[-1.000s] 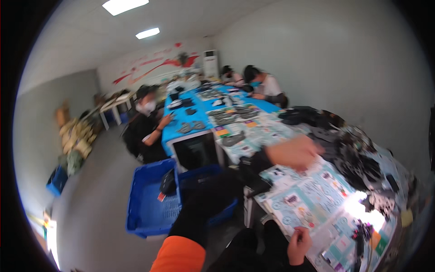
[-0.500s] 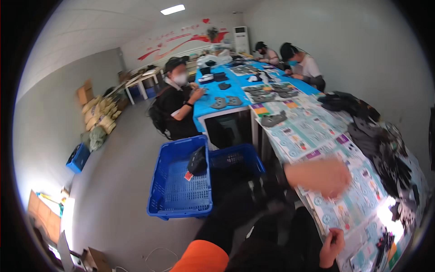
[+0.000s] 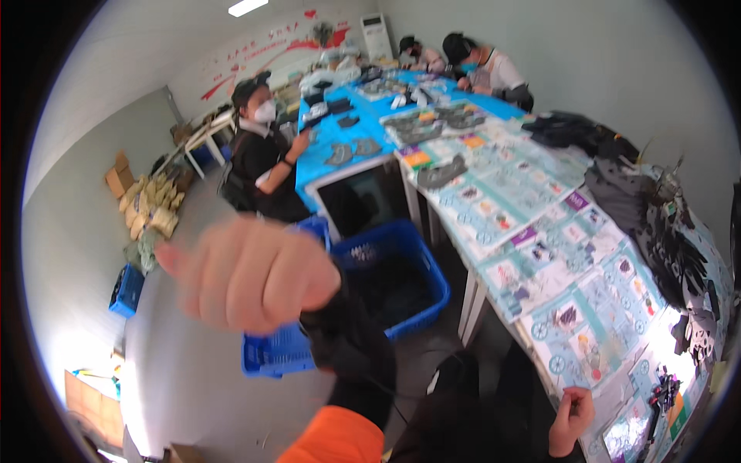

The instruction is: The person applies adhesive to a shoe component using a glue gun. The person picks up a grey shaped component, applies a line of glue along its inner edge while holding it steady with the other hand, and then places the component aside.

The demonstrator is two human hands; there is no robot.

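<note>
The left hand is being held out at left-centre of the frame, blurred, with its fingers curled in toward the palm; whether anything is being gripped inside cannot be told. A blue front basket is being largely covered from view by this hand, just left of centre. Its slotted lower part is showing below the fist, and one upper corner is showing above the wrist; its inside is mostly being hidden.

A second blue basket is standing just beside it, at the centre of the frame. Dark contents are lying in shadow within; their kind cannot be determined. A blue bin is standing on the floor at the left of the frame, and something dark is showing at its top. A cardboard box is resting at upper left behind a pile of pale bundles; its contents cannot be made out.

The right hand is being held at lower right, beside the edge of the printed sheets, with its fingers bent and the thumb near the forefinger; whether anything is being pinched cannot be told. A grey piece is lying on the sheets right of centre, and dark gloves are lying along the right side.
</note>
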